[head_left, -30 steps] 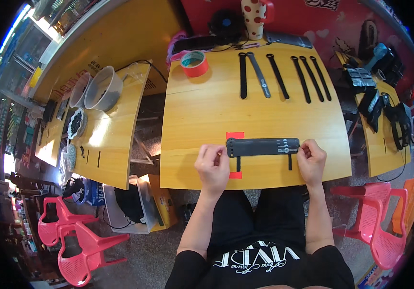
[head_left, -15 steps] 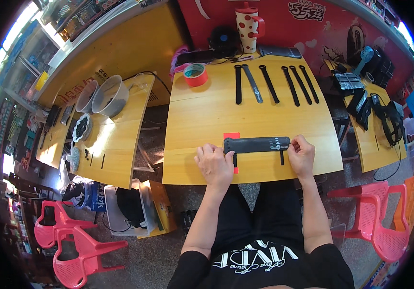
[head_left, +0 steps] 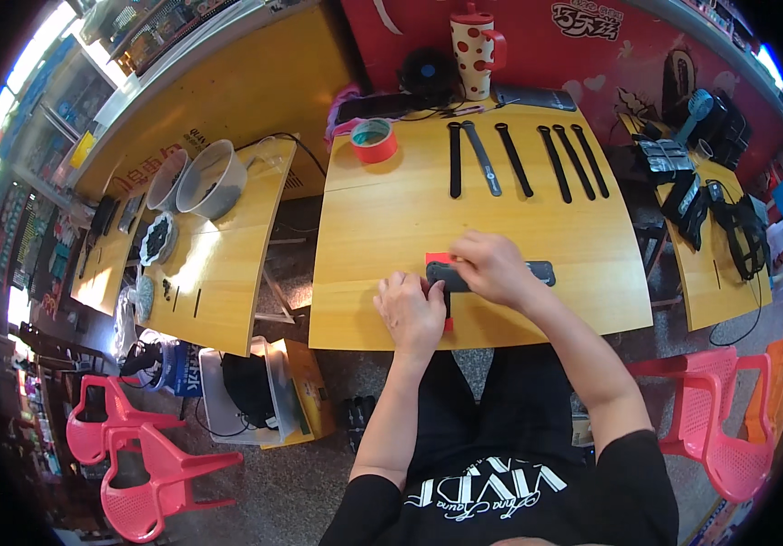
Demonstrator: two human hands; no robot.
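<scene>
White lettering [head_left: 475, 489] crosses your black shirt [head_left: 391, 514], bottom centre; white characters [head_left: 587, 20] stand on the red wall [head_left: 537, 59], upper right, red and dark ones on the yellow panel [head_left: 264, 100], upper left, pale print [head_left: 491, 176] on the grey strap [head_left: 480, 155], upper centre

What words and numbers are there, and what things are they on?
I won't copy words, but here's where they are:
Black shirt: large white letters and script.
Red wall: white lettering.
Yellow panel: red and dark print.
Blue package: white print.
Grey strap: pale marks, too small to read.
Dark strip: none readable, partly covered.
</scene>
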